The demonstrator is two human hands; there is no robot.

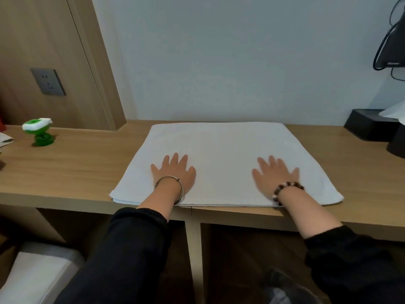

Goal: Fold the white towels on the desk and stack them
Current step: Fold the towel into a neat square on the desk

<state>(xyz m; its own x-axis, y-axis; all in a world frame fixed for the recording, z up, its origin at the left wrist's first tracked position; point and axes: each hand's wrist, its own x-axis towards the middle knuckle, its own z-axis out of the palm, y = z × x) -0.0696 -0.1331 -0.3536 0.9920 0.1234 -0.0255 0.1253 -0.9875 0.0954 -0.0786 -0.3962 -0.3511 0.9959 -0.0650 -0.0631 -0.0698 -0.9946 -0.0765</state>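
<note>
White towel (219, 141), layered at its hem, lies flat along the front edge of the wooden desk (76, 170), with the left hand (174, 172) and right hand (275, 176) both pressed on it palm-down, fingers spread and gripping nothing, likely to smooth it before another fold.

— From where does the head view look?
— From over the near edge of the desk (76, 167), facing forward and down. The wall (219, 62) fills twelve o'clock.
— How near?
— Close. Both forearms come in from six o'clock, with the left hand (174, 172) toward seven and the right hand (276, 176) toward four, flat on the towel (219, 145). The wide lens bends the desk's edges.
</note>
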